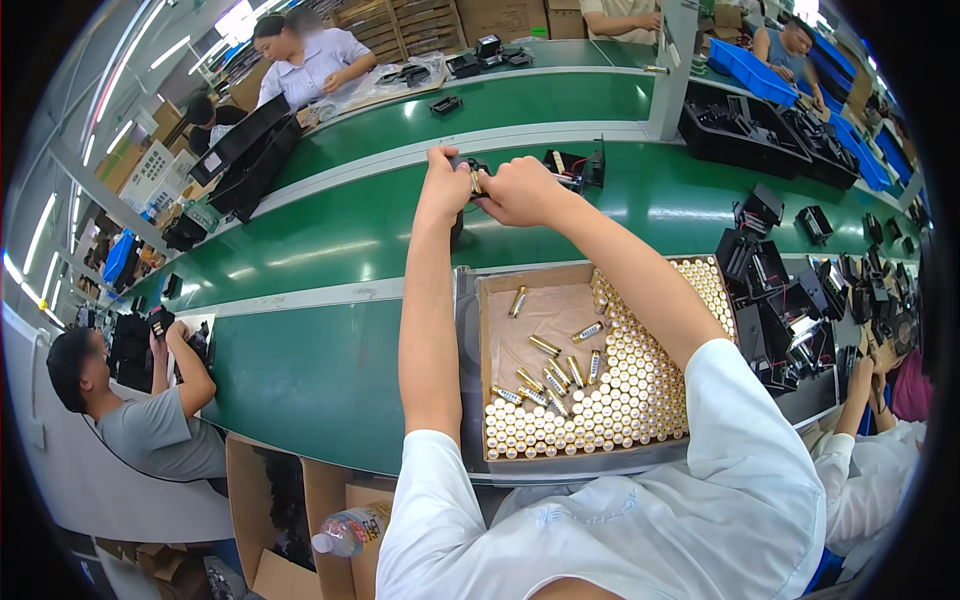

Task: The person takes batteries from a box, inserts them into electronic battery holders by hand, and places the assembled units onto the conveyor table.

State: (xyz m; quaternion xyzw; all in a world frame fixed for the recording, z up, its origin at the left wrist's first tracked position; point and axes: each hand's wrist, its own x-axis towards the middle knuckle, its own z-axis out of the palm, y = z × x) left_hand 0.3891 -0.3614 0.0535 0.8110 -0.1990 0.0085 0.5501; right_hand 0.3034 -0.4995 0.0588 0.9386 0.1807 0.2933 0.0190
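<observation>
Both arms reach out over the green conveyor belt (pixel 330 240). My left hand (pixel 443 183) grips a small black battery holder (pixel 468 166) from the left. My right hand (pixel 520 190) pinches a gold cylindrical battery (pixel 476 183) at the holder, its fingers closed on it. Below my arms lies a shallow cardboard tray (pixel 483 380) packed with upright gold batteries (pixel 640 390) on its right side and several loose ones (pixel 545 378) lying flat on the brown liner.
Another black holder with wires (pixel 575 168) sits on the belt just right of my hands. Black holders pile up at the right (pixel 775 300). Seated workers are at the left (pixel 150 425), far side (pixel 305 65) and right (pixel 870 480). A water bottle (pixel 350 530) stands in a carton below.
</observation>
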